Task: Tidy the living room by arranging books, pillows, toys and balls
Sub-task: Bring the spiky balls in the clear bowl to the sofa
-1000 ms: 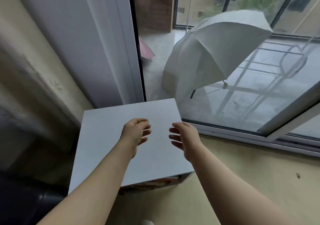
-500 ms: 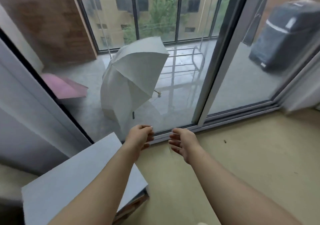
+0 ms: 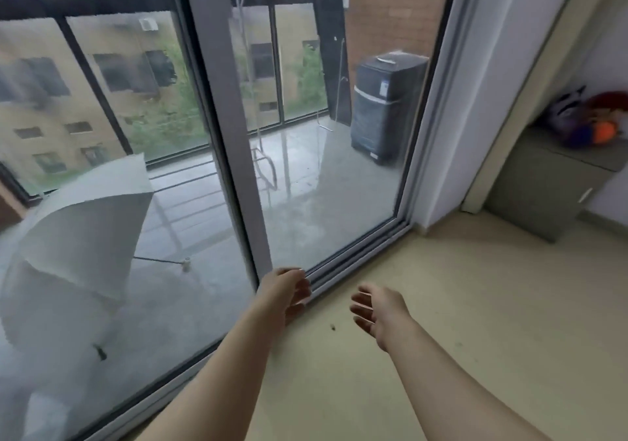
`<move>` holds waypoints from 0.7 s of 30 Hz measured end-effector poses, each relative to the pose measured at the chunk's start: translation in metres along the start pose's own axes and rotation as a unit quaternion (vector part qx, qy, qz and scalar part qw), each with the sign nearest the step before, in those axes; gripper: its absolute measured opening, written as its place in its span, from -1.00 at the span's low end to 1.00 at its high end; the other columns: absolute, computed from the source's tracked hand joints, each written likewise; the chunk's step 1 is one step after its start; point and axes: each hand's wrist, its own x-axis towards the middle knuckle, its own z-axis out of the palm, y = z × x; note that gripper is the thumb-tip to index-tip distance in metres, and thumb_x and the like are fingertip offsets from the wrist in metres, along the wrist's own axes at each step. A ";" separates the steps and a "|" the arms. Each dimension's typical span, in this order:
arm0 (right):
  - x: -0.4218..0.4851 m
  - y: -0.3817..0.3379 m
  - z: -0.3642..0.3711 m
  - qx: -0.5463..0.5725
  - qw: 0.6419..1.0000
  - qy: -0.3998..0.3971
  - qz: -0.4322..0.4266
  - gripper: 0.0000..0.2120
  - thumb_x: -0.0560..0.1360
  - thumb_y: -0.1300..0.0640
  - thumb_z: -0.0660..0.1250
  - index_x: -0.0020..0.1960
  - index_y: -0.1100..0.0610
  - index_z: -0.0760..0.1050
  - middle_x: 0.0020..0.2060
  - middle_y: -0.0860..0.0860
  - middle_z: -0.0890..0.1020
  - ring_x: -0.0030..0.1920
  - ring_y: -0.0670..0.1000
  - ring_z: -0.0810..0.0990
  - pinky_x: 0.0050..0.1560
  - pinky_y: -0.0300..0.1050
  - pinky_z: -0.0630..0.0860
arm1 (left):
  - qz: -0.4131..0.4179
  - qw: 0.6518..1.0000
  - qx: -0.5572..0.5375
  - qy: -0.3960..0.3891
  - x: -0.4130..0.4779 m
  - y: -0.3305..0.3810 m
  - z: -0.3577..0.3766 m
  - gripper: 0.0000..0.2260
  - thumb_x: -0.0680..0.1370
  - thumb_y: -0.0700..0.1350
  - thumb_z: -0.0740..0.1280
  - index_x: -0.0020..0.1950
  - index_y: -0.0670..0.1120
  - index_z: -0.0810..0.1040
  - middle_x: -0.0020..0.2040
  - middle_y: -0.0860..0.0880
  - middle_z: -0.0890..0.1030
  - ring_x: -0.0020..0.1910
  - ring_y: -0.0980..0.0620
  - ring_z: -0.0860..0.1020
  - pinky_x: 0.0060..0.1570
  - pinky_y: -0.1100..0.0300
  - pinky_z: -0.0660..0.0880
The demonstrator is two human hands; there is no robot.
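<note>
Hovering over the floor (image 3: 441, 304), the left grip (image 3: 287, 293) is loosely curled and empty, near the sliding door (image 3: 356, 257). The right grip (image 3: 377, 311) is relaxed, fingers spread, and holds nothing. The toys (image 3: 591, 121) lie well apart at the far right, heaped on a grey cabinet (image 3: 543, 189). They are blurred and cut off by the edge. A white umbrella (image 3: 85, 236) lies beyond the glass.

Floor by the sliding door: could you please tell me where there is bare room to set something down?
The floor between the door track and the grey cabinet is bare, bar a small dark speck near the right hand. The cabinet top is crowded with toys at its far end; its near strip looks free.
</note>
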 end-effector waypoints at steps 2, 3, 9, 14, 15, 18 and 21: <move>0.029 -0.037 -0.038 0.038 0.999 0.025 -0.010 -0.87 0.54 0.22 0.19 -0.16 0.15 0.45 -0.34 0.03 0.52 -0.40 -0.01 0.44 -0.37 -0.20 0.36 | 0.000 0.999 0.018 -0.033 0.025 0.017 0.059 -0.92 0.59 -0.19 0.22 -0.07 -0.10 0.49 -0.22 -0.06 0.55 -0.27 0.02 0.53 -0.20 0.21 0.43; 0.040 -0.050 -0.050 0.045 0.998 0.033 -0.013 -0.88 0.54 0.21 0.20 -0.16 0.14 0.45 -0.34 0.03 0.51 -0.41 -0.02 0.44 -0.37 -0.21 0.36 | 0.004 0.999 0.019 -0.037 0.034 0.024 0.075 -0.94 0.59 -0.19 0.22 -0.04 -0.11 0.49 -0.20 -0.06 0.54 -0.26 0.01 0.53 -0.20 0.20 0.44; 0.133 -0.147 -0.135 0.075 0.988 0.124 -0.055 -0.92 0.53 0.21 0.21 -0.14 0.15 0.43 -0.33 0.03 0.49 -0.41 -0.01 0.42 -0.38 -0.20 0.35 | 0.030 0.996 0.049 -0.072 0.129 0.073 0.194 -0.82 0.59 -0.17 0.24 0.19 -0.11 0.40 0.10 -0.11 0.42 0.03 -0.10 0.47 -0.15 0.11 0.42; 0.221 -0.244 -0.180 0.096 0.981 0.158 -0.059 -0.90 0.52 0.21 0.21 -0.16 0.14 0.44 -0.31 0.02 0.52 -0.39 -0.01 0.44 -0.38 -0.20 0.36 | 0.019 0.987 0.064 -0.144 0.215 0.126 0.325 -0.93 0.60 -0.19 0.20 -0.08 -0.11 0.41 -0.12 -0.07 0.45 -0.23 0.00 0.46 -0.26 0.20 0.36; 0.242 -0.272 -0.194 0.110 0.978 0.165 -0.062 -0.90 0.52 0.20 0.22 -0.16 0.14 0.45 -0.30 0.03 0.53 -0.38 -0.01 0.46 -0.37 -0.20 0.38 | 0.015 0.984 0.071 -0.162 0.233 0.142 0.365 -0.88 0.60 -0.20 0.20 -0.13 -0.09 0.40 -0.18 -0.05 0.45 -0.28 0.02 0.45 -0.27 0.21 0.34; 0.286 -0.320 -0.228 0.125 0.972 0.194 -0.051 -0.90 0.52 0.20 0.23 -0.17 0.13 0.45 -0.30 0.02 0.53 -0.37 -0.01 0.48 -0.37 -0.20 0.39 | 0.019 0.974 0.096 -0.205 0.268 0.170 0.450 -0.89 0.60 -0.20 0.20 -0.13 -0.08 0.42 -0.25 -0.04 0.46 -0.31 0.03 0.45 -0.29 0.22 0.32; 0.325 -0.348 -0.258 0.146 0.966 0.207 -0.039 -0.90 0.52 0.21 0.23 -0.16 0.14 0.46 -0.30 0.03 0.53 -0.37 -0.01 0.48 -0.37 -0.22 0.37 | 0.008 0.963 0.126 -0.238 0.297 0.183 0.510 -0.91 0.59 -0.16 0.23 -0.11 -0.07 0.46 -0.18 -0.05 0.53 -0.25 0.00 0.53 -0.22 0.19 0.39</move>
